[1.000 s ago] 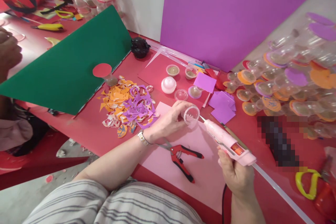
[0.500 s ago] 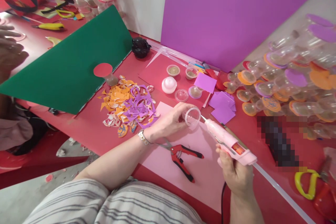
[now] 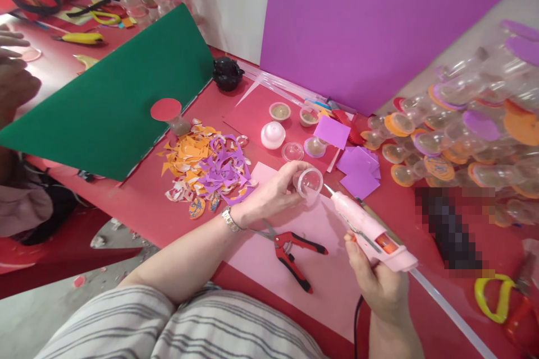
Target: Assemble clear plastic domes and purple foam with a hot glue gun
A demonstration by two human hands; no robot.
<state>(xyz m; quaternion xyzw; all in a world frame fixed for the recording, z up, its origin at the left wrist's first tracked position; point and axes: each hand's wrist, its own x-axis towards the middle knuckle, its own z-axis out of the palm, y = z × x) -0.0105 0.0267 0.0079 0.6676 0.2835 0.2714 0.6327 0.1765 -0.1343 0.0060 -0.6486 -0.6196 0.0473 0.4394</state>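
Observation:
My left hand (image 3: 288, 186) is closed round a small clear plastic cup (image 3: 310, 184), its round mouth turned toward me. In my right hand (image 3: 377, 280) is a pink hot glue gun (image 3: 362, 221) with a long clear glue stick (image 3: 452, 311) out of its back. The metal nozzle points at the cup's rim, a small gap apart from it. Below the cup, red-handled pruning shears (image 3: 290, 255) lie on a pink sheet (image 3: 328, 286). Beyond my left hand are a pink-white round container (image 3: 273, 135), a clear lid (image 3: 292, 152) and small cups of sand-coloured filling (image 3: 279, 112).
Orange and purple paper scraps (image 3: 210, 162) lie left of centre. Purple paper squares (image 3: 359, 171) sit to the right, near many stacked clear cup pieces (image 3: 463, 129). A green board (image 3: 122, 95) leans at left; another person's hand (image 3: 17, 70) shows beyond it. Yellow-handled scissors (image 3: 494, 297) lie at right.
The glue gun has drawn slightly back from the cup, down and to the right. The cup has tilted a little in my left hand. The view has shifted slightly.

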